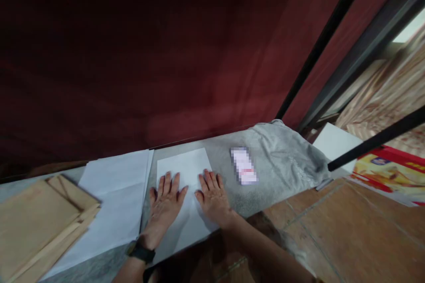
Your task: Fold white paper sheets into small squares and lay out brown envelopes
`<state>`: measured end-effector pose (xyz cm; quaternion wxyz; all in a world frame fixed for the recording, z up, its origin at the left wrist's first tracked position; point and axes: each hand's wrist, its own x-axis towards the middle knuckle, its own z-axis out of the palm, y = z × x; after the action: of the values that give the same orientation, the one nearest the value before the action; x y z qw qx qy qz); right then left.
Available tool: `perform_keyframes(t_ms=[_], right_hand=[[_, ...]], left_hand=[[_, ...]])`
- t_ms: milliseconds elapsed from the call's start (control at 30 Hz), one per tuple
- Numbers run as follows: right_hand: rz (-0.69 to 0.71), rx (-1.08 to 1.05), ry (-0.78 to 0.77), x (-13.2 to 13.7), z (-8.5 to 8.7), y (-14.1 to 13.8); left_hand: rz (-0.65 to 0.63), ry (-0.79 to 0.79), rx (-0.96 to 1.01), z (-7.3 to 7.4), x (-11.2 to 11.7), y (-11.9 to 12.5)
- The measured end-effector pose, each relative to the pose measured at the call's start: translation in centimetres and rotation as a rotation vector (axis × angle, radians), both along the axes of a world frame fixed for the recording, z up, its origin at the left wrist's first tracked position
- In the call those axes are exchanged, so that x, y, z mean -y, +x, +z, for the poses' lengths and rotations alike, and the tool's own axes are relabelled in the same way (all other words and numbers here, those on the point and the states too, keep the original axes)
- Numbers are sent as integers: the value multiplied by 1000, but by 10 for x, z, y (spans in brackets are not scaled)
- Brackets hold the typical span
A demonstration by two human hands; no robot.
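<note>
Both palms lie on a white sheet of paper on a grey cloth-covered surface. My left hand presses flat on its left part, fingers spread, with a dark watch on the wrist. On the right part rests my right hand, its fingers also stretched out and holding nothing. To the left is a stack of larger white sheets. Brown paper bags or envelopes partly cover that stack; which of the two I cannot tell. A phone with a blurred-out screen lies right of the sheet.
Behind the surface hangs a dark red curtain-like backing. Black bars slant across the right side. The grey cloth bunches at the right end. A red and yellow box and a white panel stand near the tiled floor.
</note>
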<state>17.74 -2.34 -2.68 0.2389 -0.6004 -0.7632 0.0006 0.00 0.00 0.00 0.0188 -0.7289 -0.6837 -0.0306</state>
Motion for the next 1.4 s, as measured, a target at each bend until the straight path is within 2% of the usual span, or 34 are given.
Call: perform_keyframes(t_ms=[133, 300, 500, 633, 767, 1033, 1400], right_hand=[[9, -9, 34, -4, -2, -5], [13, -40, 64, -7, -8, -13], [-6, -70, 65, -5, -11, -9], [6, -72, 65, -2, -8, -5], [-13, -67, 48, -2, -3, -7], [66, -72, 9, -9, 0, -11], [-67, -26, -42, -11, -2, 5]], left_hand=[[-95, 148, 25, -8, 1, 0], [-201, 124, 26, -16, -1, 3], [-303, 206, 69, -19, -2, -6], [-257, 189, 103, -18, -2, -9], [-187, 193, 112, -16, -2, -2], [-299, 88, 83, -14, 3, 23], [-217, 110, 72, -14, 3, -6]])
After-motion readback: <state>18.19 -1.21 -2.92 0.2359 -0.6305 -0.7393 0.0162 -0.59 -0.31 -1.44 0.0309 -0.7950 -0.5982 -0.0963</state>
